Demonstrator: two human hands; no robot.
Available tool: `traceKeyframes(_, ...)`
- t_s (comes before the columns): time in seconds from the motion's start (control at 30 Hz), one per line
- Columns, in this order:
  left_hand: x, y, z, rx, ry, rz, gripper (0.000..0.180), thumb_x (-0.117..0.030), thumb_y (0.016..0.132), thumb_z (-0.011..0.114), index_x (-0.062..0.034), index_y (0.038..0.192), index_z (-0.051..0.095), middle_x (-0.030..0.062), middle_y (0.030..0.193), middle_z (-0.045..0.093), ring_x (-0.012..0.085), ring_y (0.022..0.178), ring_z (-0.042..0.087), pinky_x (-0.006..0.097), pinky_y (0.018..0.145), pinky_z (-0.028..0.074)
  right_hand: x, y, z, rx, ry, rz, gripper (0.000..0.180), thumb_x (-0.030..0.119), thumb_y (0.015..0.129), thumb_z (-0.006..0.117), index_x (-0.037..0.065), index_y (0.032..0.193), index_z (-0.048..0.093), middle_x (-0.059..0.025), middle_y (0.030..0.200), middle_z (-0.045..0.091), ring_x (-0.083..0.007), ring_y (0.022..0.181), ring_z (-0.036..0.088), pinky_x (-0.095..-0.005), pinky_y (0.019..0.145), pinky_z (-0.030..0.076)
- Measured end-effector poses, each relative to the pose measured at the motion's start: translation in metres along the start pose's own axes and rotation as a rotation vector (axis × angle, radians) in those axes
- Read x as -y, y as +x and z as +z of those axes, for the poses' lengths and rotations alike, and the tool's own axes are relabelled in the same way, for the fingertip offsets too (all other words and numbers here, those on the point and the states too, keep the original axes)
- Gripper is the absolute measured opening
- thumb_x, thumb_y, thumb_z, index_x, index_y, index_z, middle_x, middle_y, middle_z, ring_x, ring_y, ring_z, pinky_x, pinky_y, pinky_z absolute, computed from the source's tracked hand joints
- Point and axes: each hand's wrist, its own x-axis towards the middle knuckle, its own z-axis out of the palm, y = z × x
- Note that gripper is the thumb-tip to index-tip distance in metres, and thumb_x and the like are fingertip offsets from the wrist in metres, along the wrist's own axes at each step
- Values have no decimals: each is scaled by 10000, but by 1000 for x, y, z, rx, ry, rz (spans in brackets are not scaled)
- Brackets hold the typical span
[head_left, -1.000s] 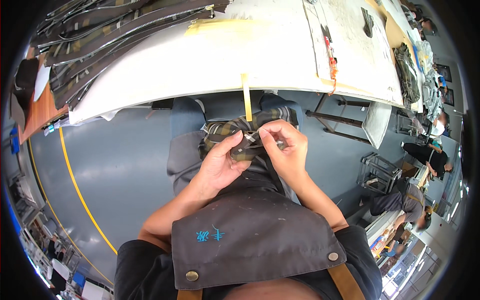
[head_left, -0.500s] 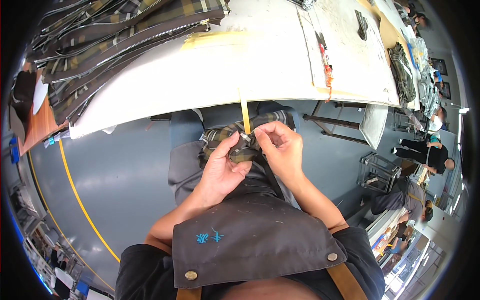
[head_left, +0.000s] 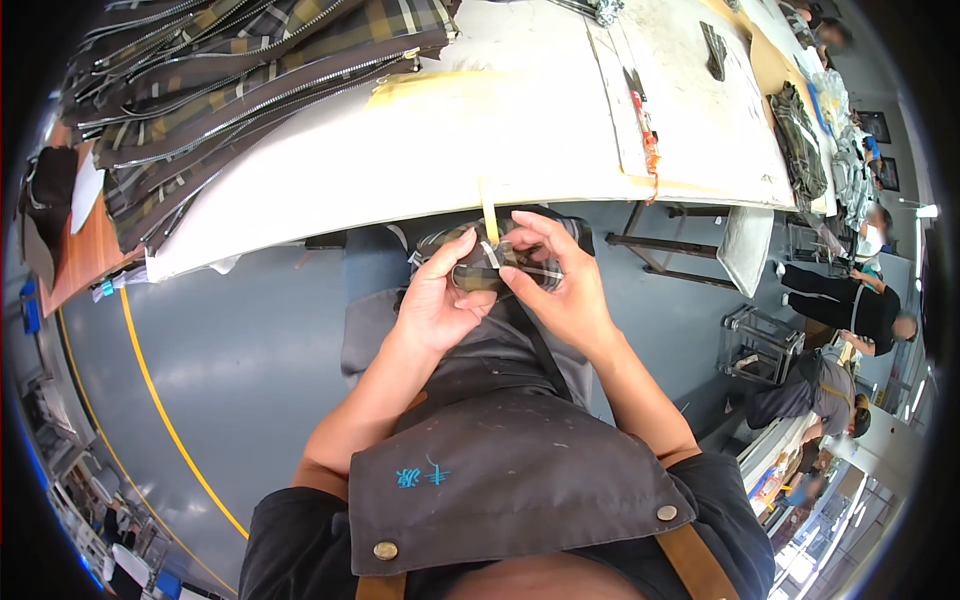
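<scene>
One plaid piece point(head_left: 475, 272) in the left grip point(head_left: 432, 302), with the right grip point(head_left: 568, 292) against it

One grey floor point(head_left: 250, 360) spread below both grips, with two yellow lines point(head_left: 160, 399) well apart to their left. One white worktop point(head_left: 300, 165) stood just beyond the grips, and at least three people point(head_left: 850, 305), blurred, were far off to the right. One dark apron point(head_left: 500, 490) covered the wearer on the near side of the grips.

One heap of plaid cloth with zips point(head_left: 270, 95) lay on the worktop, beyond the grips and to the left; its layers overlapped too much to count. One dark bundle point(head_left: 800, 145) lay beyond and far to the right.

The one plaid piece was between the two grips, above the lap. The left grip was closed around its left side, thumb on top and fingers beneath. The right grip had its thumb against the piece and its fingers curved above; whether it pinched the cloth could not be told.

One red-handled tool point(head_left: 640, 110) and one short dark strip point(head_left: 714, 50) lay beyond the right grip. One yellow strip point(head_left: 489, 215) hung from the worktop's edge just beyond the fingertips. Two metal studs point(head_left: 385, 550) dotted the apron, nearer the wearer than either grip.
</scene>
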Motion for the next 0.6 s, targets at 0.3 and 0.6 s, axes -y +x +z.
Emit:
traceKeyframes(0.3,-23,0,-27,79,546,56,127,-186,897,639,-76,961,631,-1,856,646,76,704,578,214,504,419,15,-9,-15,20,-394,-252,116,76,763,724,32,740,619,-71,714,637,-230,654,580,-331,604,446)
traceKeyframes(0.6,6,34,-33,41,160,321,234,-276,936,585,-59,1021,604,30,877,653,123,720,610,242,556,475,17,-8,5,9,-463,-162,170,139,765,742,43,751,603,-61,669,623,-227,582,581,-344,592,458)
